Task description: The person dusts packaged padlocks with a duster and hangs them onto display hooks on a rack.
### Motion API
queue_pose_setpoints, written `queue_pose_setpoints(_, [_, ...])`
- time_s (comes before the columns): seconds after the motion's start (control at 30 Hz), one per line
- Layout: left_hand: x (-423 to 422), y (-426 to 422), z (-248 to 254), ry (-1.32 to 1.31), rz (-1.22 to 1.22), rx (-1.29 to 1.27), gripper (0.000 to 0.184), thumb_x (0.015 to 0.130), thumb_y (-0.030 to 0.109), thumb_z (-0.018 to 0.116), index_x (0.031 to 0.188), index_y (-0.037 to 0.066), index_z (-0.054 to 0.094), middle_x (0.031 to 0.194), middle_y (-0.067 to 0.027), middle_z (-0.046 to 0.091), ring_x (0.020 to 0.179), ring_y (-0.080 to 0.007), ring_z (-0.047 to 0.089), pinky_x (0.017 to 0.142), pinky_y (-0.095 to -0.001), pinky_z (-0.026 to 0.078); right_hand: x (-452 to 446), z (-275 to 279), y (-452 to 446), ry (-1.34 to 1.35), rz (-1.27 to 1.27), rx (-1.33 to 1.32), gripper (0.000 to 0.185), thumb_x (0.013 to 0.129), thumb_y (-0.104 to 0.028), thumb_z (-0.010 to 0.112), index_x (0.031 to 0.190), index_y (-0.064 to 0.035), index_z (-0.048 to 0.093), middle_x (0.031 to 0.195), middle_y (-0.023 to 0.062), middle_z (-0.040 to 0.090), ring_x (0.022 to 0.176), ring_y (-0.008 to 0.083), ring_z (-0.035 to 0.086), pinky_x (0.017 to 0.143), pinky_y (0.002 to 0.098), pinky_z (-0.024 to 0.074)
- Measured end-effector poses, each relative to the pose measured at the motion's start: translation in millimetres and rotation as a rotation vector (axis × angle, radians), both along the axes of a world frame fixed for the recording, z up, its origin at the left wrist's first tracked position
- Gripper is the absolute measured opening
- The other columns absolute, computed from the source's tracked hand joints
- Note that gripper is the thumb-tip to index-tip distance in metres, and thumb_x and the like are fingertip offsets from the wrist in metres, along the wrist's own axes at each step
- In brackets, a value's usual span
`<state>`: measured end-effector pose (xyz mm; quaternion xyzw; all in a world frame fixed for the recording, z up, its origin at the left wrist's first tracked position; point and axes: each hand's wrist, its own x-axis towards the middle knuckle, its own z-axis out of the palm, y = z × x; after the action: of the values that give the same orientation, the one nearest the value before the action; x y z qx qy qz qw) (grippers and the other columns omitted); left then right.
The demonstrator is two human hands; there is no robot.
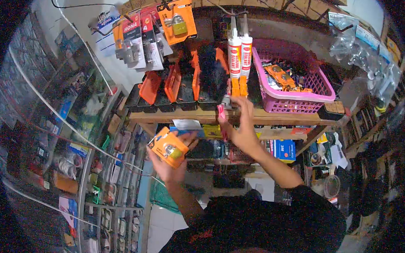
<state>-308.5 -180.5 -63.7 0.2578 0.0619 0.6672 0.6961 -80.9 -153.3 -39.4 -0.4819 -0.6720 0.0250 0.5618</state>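
My left hand (pixel 172 170) is closed around an orange carded pack with a brass padlock (pixel 169 148), tilted, below the left part of the wooden shelf. My right hand (pixel 244 130) is raised at the shelf's front edge, its fingers curved about a slim pink thing (pixel 221 113) with a greyish upper end. The kind of this thing is too blurred to make out. Just above the right hand stand two white silicone sealant tubes (pixel 239 56) with orange lower parts.
Black bins with orange dividers (pixel 173 83) line the shelf's left side. A pink basket (pixel 292 105) of orange packs stands at its right. Carded padlocks (pixel 178 23) hang above. Glass display cases (pixel 55 134) flank the left; a blue box (pixel 284 150) sits below the shelf.
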Motion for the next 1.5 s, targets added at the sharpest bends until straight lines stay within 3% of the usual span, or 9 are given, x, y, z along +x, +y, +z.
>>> queue_pose_setpoints(0.17, [41,3,30,0.166,0.049,0.022,0.075,0.093,0.063,0.023,0.133,0.002,0.039,0.122,-0.0246,0.053,0.112,-0.0393,0.053,0.093,-0.0539,0.045,-9,29,-37,0.039,0.611,-0.474,0.048,0.082,-0.025,0.07,0.12,-0.0028,0.053,0.107,0.0153,0.061,0.099,0.0226,0.059,0.089,0.0363,0.0447])
queue_pose_setpoints(0.27, [58,21,62,0.185,-0.052,0.146,0.074,0.095,0.06,0.015,0.13,0.0,0.043,0.125,-0.0201,0.054,0.112,-0.031,0.056,0.095,-0.0425,0.045,-17,49,-43,-0.104,0.583,-0.3,0.044,0.086,-0.025,0.066,0.121,-0.0021,0.052,0.104,0.0125,0.062,0.096,0.02,0.06,0.083,0.0333,0.0476])
queue_pose_setpoints(0.37, [68,19,108,0.379,0.15,0.3,0.073,0.097,0.057,0.012,0.129,0.001,0.045,0.122,-0.0165,0.057,0.111,-0.0252,0.057,0.095,-0.0379,0.046,-20,65,-14,0.275,0.786,-0.379,0.031,0.091,-0.018,0.06,0.115,-0.0003,0.052,0.095,0.0077,0.063,0.084,0.0118,0.061,0.072,0.0265,0.0488])
queue_pose_setpoints(0.47, [61,17,147,0.542,0.23,0.318,0.06,0.099,0.051,0.022,0.124,0.002,0.047,0.1,-0.0093,0.062,0.076,-0.0142,0.062,0.066,-0.0275,0.051,-23,113,-14,0.321,0.834,-0.331,0.026,0.092,-0.017,0.059,0.112,-0.0015,0.054,0.09,0.0053,0.062,0.075,0.0096,0.06,0.063,0.0236,0.0483])
queue_pose_setpoints(0.63, [56,24,205,0.668,0.326,0.495,0.026,0.099,0.026,0.045,0.11,0.003,0.048,0.076,-0.0047,0.055,0.056,-0.0096,0.052,0.055,-0.0227,0.046,-44,169,1,0.456,0.805,-0.044,0.021,0.093,-0.018,0.057,0.105,-0.0005,0.055,0.075,0.0056,0.065,0.061,0.0082,0.059,0.053,0.0216,0.047])
queue_pose_setpoints(0.9, [43,68,208,0.95,0.613,0.623,0.022,0.098,0.021,0.046,0.104,0.0,0.048,0.094,-0.0078,0.06,0.075,-0.0109,0.06,0.062,-0.0237,0.048,-55,182,47,0.481,0.78,-0.027,0.024,0.092,-0.019,0.058,0.105,0.0016,0.056,0.079,0.0093,0.068,0.056,0.0112,0.059,0.053,0.0223,0.0467])
queue_pose_setpoints(1.13, [41,71,187,0.828,0.436,0.57,0.021,0.099,0.021,0.045,0.103,0.0,0.047,0.095,-0.007,0.06,0.076,-0.0111,0.059,0.066,-0.0242,0.048,-53,160,53,0.569,0.803,-0.157,0.025,0.092,-0.019,0.059,0.103,0.0032,0.057,0.08,0.011,0.068,0.053,0.0127,0.06,0.047,0.0228,0.0461])
queue_pose_setpoints(1.33, [45,46,145,0.913,0.276,0.527,0.072,0.095,0.021,0.054,0.143,0.001,0.005,0.13,-0.0224,0.041,0.109,-0.0217,0.054,0.089,-0.032,0.045,-48,150,81,0.63,0.745,-0.182,0.024,0.092,-0.023,0.059,0.1,0.0,0.058,0.078,0.0094,0.068,0.052,0.0092,0.058,0.046,0.0209,0.043])
queue_pose_setpoints(1.5, [54,24,122,1.109,0.005,0.537,0.066,0.093,0.017,0.057,0.143,0.005,0.016,0.132,-0.0217,0.042,0.113,-0.0241,0.053,0.092,-0.0348,0.045,-41,157,112,0.525,0.65,-0.236,0.029,0.093,-0.029,0.057,0.1,-0.0009,0.059,0.081,0.0096,0.069,0.05,0.0081,0.055,0.045,0.021,0.0411])
